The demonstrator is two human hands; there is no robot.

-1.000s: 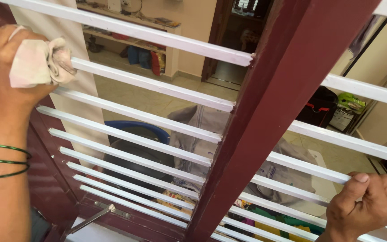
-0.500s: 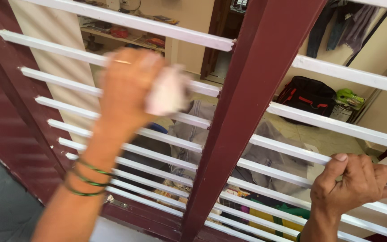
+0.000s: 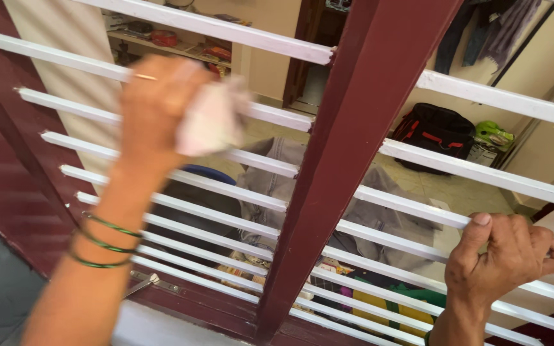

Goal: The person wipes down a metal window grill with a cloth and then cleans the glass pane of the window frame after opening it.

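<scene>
Left hand (image 3: 155, 109) clenched on a small crumpled pale pink-white cloth (image 3: 211, 120), bunched in the grip and pressed against one of the white horizontal metal bars (image 3: 270, 116) of the window grille, left of the dark maroon wooden upright (image 3: 347, 160). Hand and cloth are motion-blurred. Thin green bangles (image 3: 100, 243) on that wrist.

Right hand (image 3: 504, 256) closed around a lower white bar on the right side of the upright — thumb up, fingers curled over the top.

Cloth: judged light, soft and limp; it folds to whatever shape the hand gives it. Probably best taken as a wad in the palm with the fingers wrapped behind, so a loose fold faces the bar. A slack corner could snag between bars. Wet or dry — cannot tell.

Bars: stiff, painted, likely smooth; narrow enough for the hand to close around fully.

Through the grille: a grey garment (image 3: 302, 176) draped below, a blue round tub (image 3: 209, 174) partly hidden behind it, a black bag with red trim (image 3: 440, 134) on the tiled floor (image 3: 444, 189).
</scene>
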